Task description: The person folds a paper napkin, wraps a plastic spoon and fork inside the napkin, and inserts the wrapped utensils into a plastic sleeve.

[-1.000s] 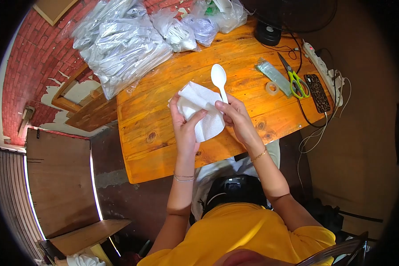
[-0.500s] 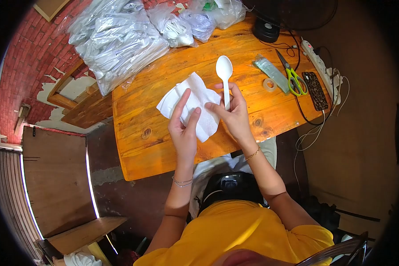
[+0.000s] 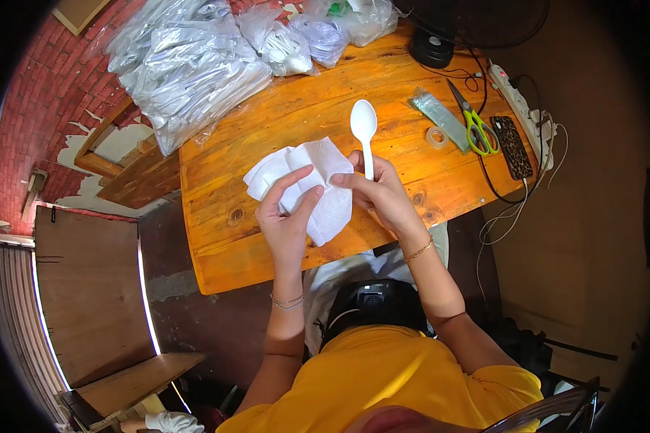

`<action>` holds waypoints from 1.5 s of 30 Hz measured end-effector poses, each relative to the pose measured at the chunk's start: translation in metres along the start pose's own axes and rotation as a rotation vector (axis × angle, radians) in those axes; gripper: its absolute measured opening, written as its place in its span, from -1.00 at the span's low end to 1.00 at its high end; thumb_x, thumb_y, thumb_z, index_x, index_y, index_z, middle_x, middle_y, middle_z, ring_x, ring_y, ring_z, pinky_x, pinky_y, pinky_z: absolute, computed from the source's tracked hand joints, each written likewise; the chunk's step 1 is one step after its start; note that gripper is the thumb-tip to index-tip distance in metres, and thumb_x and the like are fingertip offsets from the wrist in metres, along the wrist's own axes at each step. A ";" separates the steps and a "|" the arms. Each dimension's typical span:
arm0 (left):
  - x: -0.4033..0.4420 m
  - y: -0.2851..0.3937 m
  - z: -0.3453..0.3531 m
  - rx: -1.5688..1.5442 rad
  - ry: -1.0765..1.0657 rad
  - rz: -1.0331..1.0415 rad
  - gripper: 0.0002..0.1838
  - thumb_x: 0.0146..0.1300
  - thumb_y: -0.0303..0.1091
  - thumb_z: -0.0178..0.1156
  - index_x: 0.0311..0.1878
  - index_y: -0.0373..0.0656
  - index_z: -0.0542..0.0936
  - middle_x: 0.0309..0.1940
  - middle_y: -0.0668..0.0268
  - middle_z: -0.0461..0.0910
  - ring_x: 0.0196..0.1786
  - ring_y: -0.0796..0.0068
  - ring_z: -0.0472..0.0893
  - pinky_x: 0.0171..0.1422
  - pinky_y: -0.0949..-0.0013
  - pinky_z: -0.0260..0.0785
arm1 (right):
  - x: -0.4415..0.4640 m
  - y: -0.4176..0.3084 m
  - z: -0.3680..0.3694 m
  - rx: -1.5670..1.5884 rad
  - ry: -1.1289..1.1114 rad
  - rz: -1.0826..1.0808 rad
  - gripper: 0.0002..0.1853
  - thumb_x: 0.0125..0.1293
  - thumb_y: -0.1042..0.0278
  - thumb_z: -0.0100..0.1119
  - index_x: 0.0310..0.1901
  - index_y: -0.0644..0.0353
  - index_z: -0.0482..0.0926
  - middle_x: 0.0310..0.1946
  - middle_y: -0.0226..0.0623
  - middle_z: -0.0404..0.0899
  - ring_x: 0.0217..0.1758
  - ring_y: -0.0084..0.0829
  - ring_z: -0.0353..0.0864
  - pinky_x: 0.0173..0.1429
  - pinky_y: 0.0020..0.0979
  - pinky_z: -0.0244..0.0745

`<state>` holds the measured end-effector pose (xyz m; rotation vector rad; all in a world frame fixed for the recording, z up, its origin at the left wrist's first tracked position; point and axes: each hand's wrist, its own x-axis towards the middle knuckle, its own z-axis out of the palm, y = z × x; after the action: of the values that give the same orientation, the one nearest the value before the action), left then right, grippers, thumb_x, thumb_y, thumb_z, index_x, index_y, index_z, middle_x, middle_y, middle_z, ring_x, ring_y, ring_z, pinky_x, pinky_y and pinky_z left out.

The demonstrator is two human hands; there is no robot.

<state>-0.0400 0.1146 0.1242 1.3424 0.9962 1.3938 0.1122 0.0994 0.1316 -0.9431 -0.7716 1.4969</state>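
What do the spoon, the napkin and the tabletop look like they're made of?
Spoon: probably plastic, smooth and uniformly white with a slight sheen. Napkin: likely paper, matte, thin, creased and faintly textured. Tabletop: wood, apparently varnished, showing knots, grain and glossy patches.

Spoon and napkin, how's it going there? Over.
Left hand at the napkin. Right hand holding the spoon, touching the napkin. Napkin creased, spoon's bowl uncovered. Scissors and tape off right, apart from both hands.

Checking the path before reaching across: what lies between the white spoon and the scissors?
In the head view, the tape roll and clear plastic packet lie between the white spoon and scissors, with wooden tabletop showing nearer the spoon.
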 end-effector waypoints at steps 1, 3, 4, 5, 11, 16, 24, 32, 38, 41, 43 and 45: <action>-0.001 0.000 -0.001 -0.007 0.002 -0.005 -0.67 -0.05 -0.61 0.31 -0.13 -0.28 0.59 -0.25 0.30 0.59 -0.16 0.61 0.50 -0.05 0.53 0.35 | 0.000 0.002 -0.002 0.015 -0.003 0.007 -0.87 0.06 0.50 0.29 -0.42 0.17 0.49 -0.59 -0.59 0.44 -0.58 -0.80 0.27 -0.52 -0.69 0.10; -0.001 -0.002 -0.004 -0.040 0.013 0.015 -0.60 -0.05 -0.63 0.30 -0.06 -0.27 0.54 -0.17 0.27 0.56 -0.12 0.59 0.49 -0.02 0.50 0.35 | -0.001 0.003 0.000 0.010 0.033 -0.023 -0.88 0.07 0.53 0.26 -0.42 0.17 0.48 -0.62 -0.60 0.42 -0.60 -0.81 0.26 -0.52 -0.69 0.11; -0.001 -0.003 -0.006 -0.067 0.022 0.041 -0.55 -0.04 -0.64 0.27 0.01 -0.26 0.50 -0.12 0.25 0.53 -0.09 0.57 0.49 0.00 0.48 0.36 | -0.002 0.000 0.005 -0.010 0.072 -0.062 -0.88 0.07 0.54 0.25 -0.42 0.17 0.47 -0.63 -0.60 0.41 -0.61 -0.81 0.26 -0.53 -0.69 0.11; -0.001 -0.004 -0.007 -0.094 0.030 0.067 -0.50 -0.02 -0.66 0.25 0.07 -0.25 0.46 -0.07 0.23 0.51 -0.06 0.55 0.48 0.01 0.45 0.36 | -0.002 -0.001 0.007 -0.029 0.111 -0.101 -0.88 0.08 0.55 0.23 -0.42 0.17 0.47 -0.64 -0.60 0.40 -0.61 -0.81 0.25 -0.53 -0.70 0.10; -0.008 -0.001 -0.020 -0.641 0.115 -0.372 -0.39 0.06 -0.49 0.17 0.22 -0.25 0.23 0.00 0.18 0.41 0.06 0.34 0.45 0.12 0.27 0.35 | 0.004 0.008 -0.002 -0.007 0.043 -0.066 -0.86 0.07 0.59 0.20 -0.44 0.15 0.43 -0.66 -0.63 0.37 -0.61 -0.82 0.25 -0.54 -0.71 0.09; -0.013 -0.006 -0.022 -0.883 0.020 -0.689 -0.50 0.09 -0.33 0.13 0.12 -0.27 0.32 -0.02 0.16 0.46 0.03 0.26 0.48 0.14 0.20 0.34 | 0.001 0.005 0.002 -0.030 -0.034 -0.077 -0.84 0.06 0.59 0.21 -0.45 0.14 0.42 -0.62 -0.62 0.39 -0.60 -0.82 0.27 -0.55 -0.71 0.08; 0.019 -0.026 -0.025 -0.709 -0.070 -0.702 -0.57 0.12 -0.37 0.05 0.05 -0.36 0.35 -0.07 0.09 0.49 -0.02 0.22 0.53 0.14 0.19 0.36 | 0.032 -0.001 -0.013 -0.121 -0.036 0.107 -0.89 0.13 0.45 0.17 -0.47 0.11 0.44 -0.55 -0.54 0.43 -0.53 -0.76 0.35 -0.44 -0.68 0.20; 0.047 -0.026 -0.010 -0.795 -0.108 -0.714 -0.62 0.14 -0.33 0.18 0.00 -0.28 0.42 -0.08 0.20 0.50 -0.01 0.35 0.50 0.09 0.28 0.36 | 0.062 0.003 -0.019 -0.146 0.014 0.147 -0.82 0.17 0.33 0.09 -0.34 0.29 0.50 -0.50 -0.43 0.50 -0.45 -0.64 0.47 -0.37 -0.59 0.37; 0.029 -0.022 -0.015 -0.497 -0.178 -0.581 -0.62 0.06 -0.44 0.27 -0.03 -0.30 0.46 -0.13 0.23 0.54 -0.05 0.42 0.53 0.07 0.35 0.37 | 0.050 0.007 -0.009 -0.442 0.013 -0.020 -0.85 0.06 0.41 0.29 -0.37 0.16 0.49 -0.49 -0.54 0.43 -0.35 -0.72 0.40 -0.28 -0.66 0.29; 0.020 -0.016 -0.022 -0.330 -0.206 -0.447 -0.58 -0.03 -0.54 0.32 -0.05 -0.32 0.47 -0.16 0.24 0.56 -0.10 0.46 0.55 0.03 0.41 0.38 | 0.044 0.013 -0.005 -0.353 -0.013 -0.178 -0.80 0.00 0.49 0.34 -0.38 0.14 0.47 -0.48 -0.58 0.41 -0.33 -0.74 0.36 -0.24 -0.68 0.25; 0.015 -0.014 -0.025 -0.293 -0.190 -0.410 -0.56 -0.05 -0.57 0.33 -0.05 -0.32 0.47 -0.17 0.25 0.56 -0.11 0.48 0.55 -0.01 0.43 0.39 | 0.040 0.012 -0.008 -0.289 -0.040 -0.157 -0.76 -0.05 0.48 0.39 -0.39 0.15 0.48 -0.46 -0.55 0.44 -0.35 -0.71 0.38 -0.23 -0.64 0.27; 0.011 -0.012 -0.027 -0.269 -0.151 -0.346 -0.57 -0.06 -0.58 0.33 -0.05 -0.32 0.47 -0.18 0.25 0.56 -0.13 0.49 0.56 -0.04 0.45 0.40 | 0.036 0.012 -0.007 -0.241 -0.060 -0.186 -0.75 -0.06 0.46 0.42 -0.40 0.15 0.48 -0.47 -0.54 0.44 -0.38 -0.71 0.37 -0.28 -0.65 0.27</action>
<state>-0.0656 0.1296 0.1129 1.0051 0.8582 1.1021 0.1121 0.1330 0.1125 -0.9789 -1.0718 1.2941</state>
